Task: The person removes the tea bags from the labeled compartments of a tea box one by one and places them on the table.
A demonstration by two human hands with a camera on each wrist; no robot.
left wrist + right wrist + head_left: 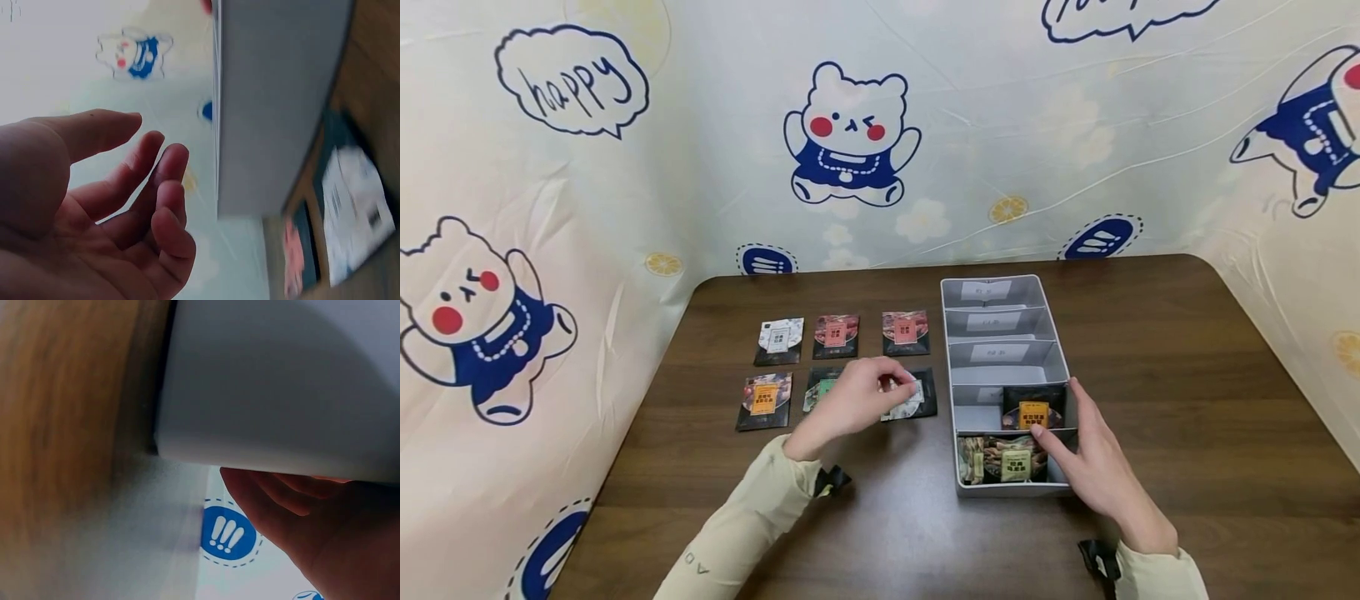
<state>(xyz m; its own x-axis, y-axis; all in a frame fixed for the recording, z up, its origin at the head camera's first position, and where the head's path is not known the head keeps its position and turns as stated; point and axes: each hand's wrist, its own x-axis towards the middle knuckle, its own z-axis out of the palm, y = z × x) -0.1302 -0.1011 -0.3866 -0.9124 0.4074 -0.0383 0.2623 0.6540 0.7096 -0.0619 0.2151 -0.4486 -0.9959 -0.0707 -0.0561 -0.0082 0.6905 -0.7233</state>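
My left hand (pixel 861 400) hovers over a black-and-white sachet (pixel 917 396), thumb and fingers loosely bent. In the left wrist view a gap shows between thumb and fingertips, with nothing held. Beneath its wrist, a green-labelled sachet (pixel 820 387) is partly covered. My right hand (pixel 1101 462) grips the right wall of a grey divided storage box (pixel 1011 492), thumb over the rim and fingers along the outside. Near that thumb, an orange-labelled sachet (pixel 1033 408) stands in the second compartment from the front. The front compartment holds sachets with pale green labels (pixel 1015 465).
Left of the box lie a white sachet (pixel 778 340), two red ones, a red sachet (pixel 836 335) and another red sachet (pixel 905 332), and an orange-labelled one (pixel 764 400). White paper labels (pixel 992 322) mark the rear compartments. A printed curtain (pixel 850 233) borders the wooden table (pixel 1187 375).
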